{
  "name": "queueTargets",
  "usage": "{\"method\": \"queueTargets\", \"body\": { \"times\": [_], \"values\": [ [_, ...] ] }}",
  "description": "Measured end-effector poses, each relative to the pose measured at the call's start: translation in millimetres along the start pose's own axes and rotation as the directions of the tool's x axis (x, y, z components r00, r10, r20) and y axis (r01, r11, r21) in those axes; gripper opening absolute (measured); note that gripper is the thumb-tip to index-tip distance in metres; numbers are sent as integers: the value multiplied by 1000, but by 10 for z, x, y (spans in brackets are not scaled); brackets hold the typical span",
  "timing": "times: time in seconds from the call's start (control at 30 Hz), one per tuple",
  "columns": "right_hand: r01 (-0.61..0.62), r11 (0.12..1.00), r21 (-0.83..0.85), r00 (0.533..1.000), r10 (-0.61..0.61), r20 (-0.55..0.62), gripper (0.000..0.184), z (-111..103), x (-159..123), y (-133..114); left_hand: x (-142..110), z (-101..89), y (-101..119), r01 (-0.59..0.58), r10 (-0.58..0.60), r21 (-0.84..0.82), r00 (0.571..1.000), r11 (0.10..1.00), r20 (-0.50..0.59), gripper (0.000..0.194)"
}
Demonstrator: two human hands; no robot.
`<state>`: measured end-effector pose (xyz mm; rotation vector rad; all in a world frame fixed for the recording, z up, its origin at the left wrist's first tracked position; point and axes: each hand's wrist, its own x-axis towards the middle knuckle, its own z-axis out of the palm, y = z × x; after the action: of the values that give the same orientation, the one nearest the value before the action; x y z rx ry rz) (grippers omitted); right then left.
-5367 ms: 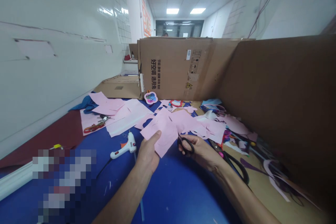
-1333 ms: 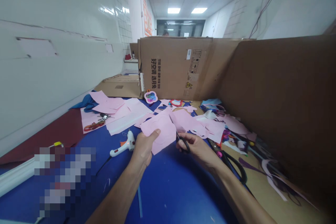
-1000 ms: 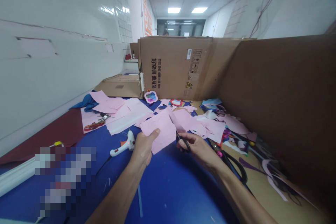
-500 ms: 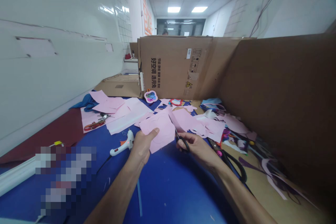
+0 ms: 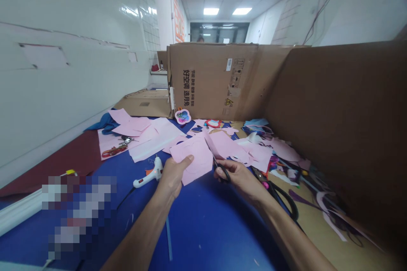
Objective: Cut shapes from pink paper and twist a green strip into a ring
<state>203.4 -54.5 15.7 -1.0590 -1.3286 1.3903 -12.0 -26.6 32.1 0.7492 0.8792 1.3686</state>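
Note:
My left hand (image 5: 176,173) pinches a pink sheet of paper (image 5: 199,167) at its left edge, thumb on top and fingers underneath. Faint curved outlines show on the sheet. In my right hand (image 5: 237,175) is a pair of scissors (image 5: 224,172) with black handles, its blades at the sheet's right edge. A strip along that edge stands apart from the sheet and curls up beside the blades. Just left of my left hand lies a white glue gun (image 5: 149,177) with an orange trigger. Larger black-handled scissors (image 5: 286,199) lie to the right of my right wrist.
Pink sheets (image 5: 130,125) and cut scraps spread along the back of the blue table (image 5: 203,237). A tall cardboard box (image 5: 210,80) walls off the far side, with a cardboard panel (image 5: 343,127) on the right. A flower-shaped piece (image 5: 182,116) leans against the box.
Both hands stay in nearly the same place. The pink sheet has tilted slightly, and the scissors' blades have shifted a little against its right edge.

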Motion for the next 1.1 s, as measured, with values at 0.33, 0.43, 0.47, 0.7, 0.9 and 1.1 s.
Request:
{"method": "queueTargets", "body": {
  "times": [0.33, 0.43, 0.47, 0.7, 0.9, 1.1],
  "values": [
    [-40, 999, -1, 999, 40, -29, 61, 17, -13, -49, -5, -10, 12, -1, 1, 19, 1000, 1000, 14, 56],
    [-55, 998, -26, 998, 54, -24, 61, 13, -17, -66, -5, -16, 18, 0, 0, 28, 1000, 1000, 14, 57],
    [-55, 998, -26, 998, 55, -20, 61, 10, -18, -65, -3, -19, 19, 0, -1, 30, 1000, 1000, 13, 57],
    [-64, 998, -4, 998, 64, -10, 64, -22, -10, -10, 23, -39, 25, 19, -20, 36, 1000, 999, 20, 58],
    [-62, 997, 52, 998, 61, 23, 59, 8, -16, 5, 46, -63, 5, 24, -25, 42, 1000, 999, 14, 56],
    [-94, 993, 71, 995, 92, 26, 64, 31, -24, 6, 56, -81, -5, 24, -25, 38, 999, 999, 28, 61]
  ]
}}
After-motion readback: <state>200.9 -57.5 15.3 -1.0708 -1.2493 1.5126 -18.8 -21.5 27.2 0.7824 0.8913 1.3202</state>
